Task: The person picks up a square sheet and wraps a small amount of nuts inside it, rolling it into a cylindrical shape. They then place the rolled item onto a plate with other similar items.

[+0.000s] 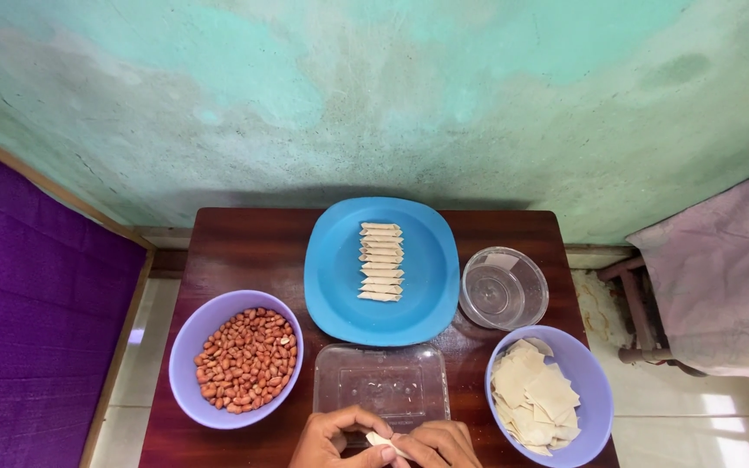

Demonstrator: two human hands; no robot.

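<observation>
At the bottom edge, my left hand [333, 438] and my right hand [441, 445] meet over a small pale rolled dough piece [387, 444], pinching it between their fingertips. They hover just in front of a clear rectangular dish [381, 380]. A blue plate [340, 277] beyond it carries a neat column of several finished rolls [381, 261]. To the left stands a purple bowl [182, 340] full of peanuts [246, 359]. To the right, another purple bowl [589, 373] holds a pile of pale square wrappers [533, 395].
A small clear round bowl [504, 288] sits right of the blue plate. Everything rests on a dark wooden table [236, 247] against a green wall. A purple cloth [28, 312] lies left, a chair with pinkish cloth [721, 277] right.
</observation>
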